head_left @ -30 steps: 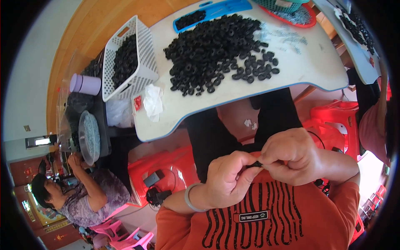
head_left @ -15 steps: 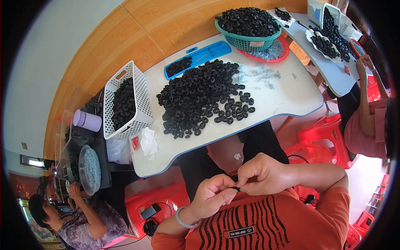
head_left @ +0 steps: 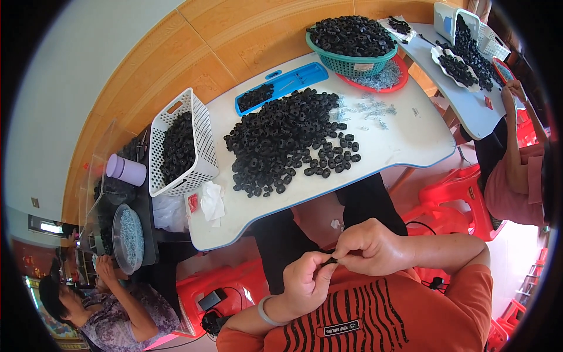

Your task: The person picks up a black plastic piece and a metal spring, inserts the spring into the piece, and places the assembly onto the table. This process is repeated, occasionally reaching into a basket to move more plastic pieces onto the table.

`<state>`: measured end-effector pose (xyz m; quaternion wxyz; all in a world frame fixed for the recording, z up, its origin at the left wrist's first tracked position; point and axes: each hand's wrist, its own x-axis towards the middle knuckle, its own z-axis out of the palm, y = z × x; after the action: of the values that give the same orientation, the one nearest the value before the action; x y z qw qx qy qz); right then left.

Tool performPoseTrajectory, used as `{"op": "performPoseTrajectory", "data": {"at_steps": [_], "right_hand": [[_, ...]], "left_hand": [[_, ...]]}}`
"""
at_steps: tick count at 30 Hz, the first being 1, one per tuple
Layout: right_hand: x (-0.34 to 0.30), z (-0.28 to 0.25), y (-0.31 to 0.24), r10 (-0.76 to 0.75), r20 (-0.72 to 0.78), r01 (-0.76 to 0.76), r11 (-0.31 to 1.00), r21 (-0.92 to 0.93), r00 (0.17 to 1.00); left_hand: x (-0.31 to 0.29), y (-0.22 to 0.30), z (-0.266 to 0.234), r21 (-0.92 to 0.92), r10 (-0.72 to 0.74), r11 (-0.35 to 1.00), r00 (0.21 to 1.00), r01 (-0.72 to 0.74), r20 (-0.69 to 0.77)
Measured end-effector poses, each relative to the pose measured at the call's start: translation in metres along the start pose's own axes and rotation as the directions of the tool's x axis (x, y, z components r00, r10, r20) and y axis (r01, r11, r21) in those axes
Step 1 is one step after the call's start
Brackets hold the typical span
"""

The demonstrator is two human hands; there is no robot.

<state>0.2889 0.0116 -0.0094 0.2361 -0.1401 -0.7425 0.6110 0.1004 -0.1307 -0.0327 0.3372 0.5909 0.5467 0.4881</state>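
In front of my chest, my left hand point(head_left: 306, 280) pinches a small black plastic part point(head_left: 331, 261) between thumb and fingers. The fingertips of my right hand point(head_left: 368, 249) close on the other end of it, and the two hands meet there. Most of the part is covered by my fingers. Beyond my hands, a large heap of black oval plastic pieces point(head_left: 275, 138) lies on the white table point(head_left: 399, 144), with looser pieces along its right side. Small pale metal springs point(head_left: 372, 110) are scattered to the right of the heap.
A white perforated basket point(head_left: 205, 149) of black parts stands left. Behind the heap are a blue tray point(head_left: 308, 73) and a green basket point(head_left: 352, 66) over a red dish point(head_left: 402, 73). Co-workers sit left point(head_left: 126, 314) and right point(head_left: 519, 182). A red stool point(head_left: 249, 278) holds a phone.
Both hands stay together at the black part. My left hand has turned slightly, its fingers more upright, and my right hand has dropped a little. The view has shifted slightly.
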Motion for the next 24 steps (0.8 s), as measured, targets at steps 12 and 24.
{"op": "performPoseTrajectory", "data": {"at_steps": [12,24], "right_hand": [[0.007,-0.001,0.012,0.25,0.07,-0.234,0.718,0.655,0.966],[0.015,0.006,0.026,0.015,-0.044,0.006,0.902,0.433,0.999]], "left_hand": [[0.02,-0.019,-0.025,-0.579,-0.127,0.79,0.978,0.199,0.163],[0.015,-0.025,-0.03,-0.508,-0.09,0.851,0.99,0.135,0.112]]}}
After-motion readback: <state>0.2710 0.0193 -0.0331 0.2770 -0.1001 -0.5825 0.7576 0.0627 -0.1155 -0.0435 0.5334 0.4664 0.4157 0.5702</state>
